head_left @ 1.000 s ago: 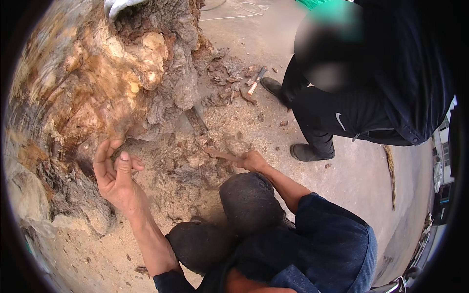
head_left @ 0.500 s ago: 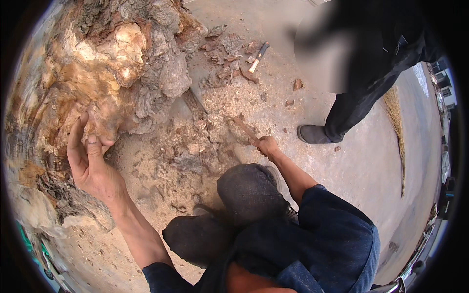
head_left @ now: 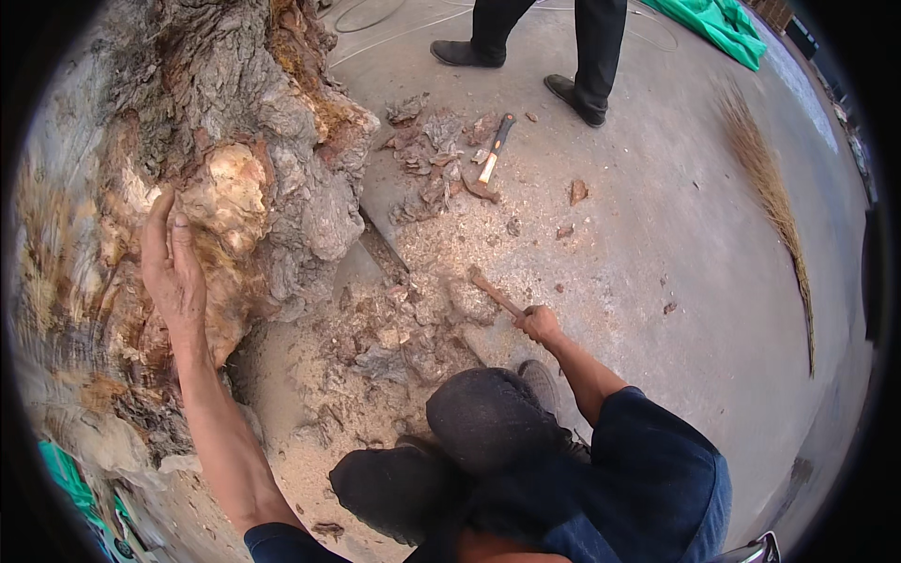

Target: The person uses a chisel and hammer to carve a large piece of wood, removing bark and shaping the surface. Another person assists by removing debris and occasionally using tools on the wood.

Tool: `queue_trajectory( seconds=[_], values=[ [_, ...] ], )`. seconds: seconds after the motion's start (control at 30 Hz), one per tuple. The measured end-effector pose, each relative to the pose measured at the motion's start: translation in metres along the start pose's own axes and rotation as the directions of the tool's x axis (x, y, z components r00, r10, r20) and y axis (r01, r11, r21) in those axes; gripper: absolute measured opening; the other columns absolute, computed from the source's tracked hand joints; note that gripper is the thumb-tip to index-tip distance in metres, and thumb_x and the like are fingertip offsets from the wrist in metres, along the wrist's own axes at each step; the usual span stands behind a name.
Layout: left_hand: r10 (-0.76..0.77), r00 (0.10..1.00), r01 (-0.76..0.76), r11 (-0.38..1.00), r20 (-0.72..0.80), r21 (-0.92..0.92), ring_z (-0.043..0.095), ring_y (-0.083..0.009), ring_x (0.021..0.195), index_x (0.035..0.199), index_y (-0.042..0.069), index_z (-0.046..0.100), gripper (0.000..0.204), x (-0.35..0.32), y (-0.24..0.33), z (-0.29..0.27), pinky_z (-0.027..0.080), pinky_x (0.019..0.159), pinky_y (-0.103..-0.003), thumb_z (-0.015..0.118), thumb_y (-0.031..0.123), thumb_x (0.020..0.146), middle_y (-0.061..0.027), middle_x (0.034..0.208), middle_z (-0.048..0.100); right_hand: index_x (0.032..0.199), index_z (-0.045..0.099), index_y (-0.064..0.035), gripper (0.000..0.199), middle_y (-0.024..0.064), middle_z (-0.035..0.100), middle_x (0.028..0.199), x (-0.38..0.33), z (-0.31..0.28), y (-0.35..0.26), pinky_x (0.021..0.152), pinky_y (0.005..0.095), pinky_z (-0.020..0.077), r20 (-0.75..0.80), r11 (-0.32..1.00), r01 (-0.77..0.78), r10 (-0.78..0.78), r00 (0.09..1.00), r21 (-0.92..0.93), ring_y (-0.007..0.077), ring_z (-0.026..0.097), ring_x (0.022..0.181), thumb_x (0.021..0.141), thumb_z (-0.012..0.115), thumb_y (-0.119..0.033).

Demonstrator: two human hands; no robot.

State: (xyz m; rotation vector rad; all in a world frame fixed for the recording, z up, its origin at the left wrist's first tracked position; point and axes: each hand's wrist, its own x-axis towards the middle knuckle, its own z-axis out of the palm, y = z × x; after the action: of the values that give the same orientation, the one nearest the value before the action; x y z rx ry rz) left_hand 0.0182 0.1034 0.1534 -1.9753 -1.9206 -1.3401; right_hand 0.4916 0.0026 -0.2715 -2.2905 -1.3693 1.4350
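A huge gnarled log (head_left: 319, 202) with rough grey bark and bare yellowish wood stands at my left. My left hand (head_left: 175, 274) is open, its fingers stretched along the bare wood; whether they touch it I cannot tell. On my right, well apart from the log, my right hand (head_left: 539, 325) is closed around a brown wooden-handled tool (head_left: 497, 295). The tool's wider far end is over the chip-covered ground, its exact kind unclear. Farther off lies a hammer (head_left: 489, 167) with a dark grip, pale shaft and rusty head, beside broken bark pieces (head_left: 441, 139).
A dark flat bar (head_left: 383, 246) sticks out from beside the log. Wood chips and bark litter the concrete floor (head_left: 648, 244). A straw broom (head_left: 771, 192) lies at the right. Another person's dark-trousered legs (head_left: 601, 47) are at the far side, near a green sheet (head_left: 718, 33).
My left hand has moved farther along the log, its curled fingers straightening. My right hand still grips the tool. The other person has stepped farther away, and my view has shifted.
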Motion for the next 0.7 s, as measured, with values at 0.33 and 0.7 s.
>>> queue_trajectory(
  seconds=[0.33, 0.7],
  values=[
    [0.277, 0.961, -0.267, 0.924, 0.001, 0.274, 0.066, -0.0284, 0.119, 0.112, 0.003, 0.073, 0.018, 0.006, 0.003, 0.026, 0.050, 0.105, -0.043, 0.066, 0.002, 0.096, -0.0122, 0.122, 0.073, 0.103, 0.081, -0.0092, 0.035, 0.0234, 0.076, 0.096, 0.024, 0.011, 0.027, 0.087, 0.0480, 0.0581, -0.113, 0.992, 0.087, -0.098, 0.989, -0.093, 0.0393, 0.075, 0.096, 0.081, 0.073, -0.035],
    [0.477, 0.879, -0.424, 0.754, 0.027, 0.503, 0.065, -0.0265, 0.123, 0.119, 0.007, 0.073, 0.029, 0.027, -0.021, 0.036, 0.046, 0.107, -0.041, 0.060, -0.003, 0.095, -0.0074, 0.128, 0.072, 0.103, 0.080, -0.0136, 0.033, 0.0203, 0.076, 0.103, 0.025, -0.008, 0.025, 0.088, 0.0512, 0.0573, -0.118, 0.935, 0.108, -0.156, 0.981, -0.339, 0.0395, 0.073, 0.099, 0.087, 0.069, -0.040]
  ],
)
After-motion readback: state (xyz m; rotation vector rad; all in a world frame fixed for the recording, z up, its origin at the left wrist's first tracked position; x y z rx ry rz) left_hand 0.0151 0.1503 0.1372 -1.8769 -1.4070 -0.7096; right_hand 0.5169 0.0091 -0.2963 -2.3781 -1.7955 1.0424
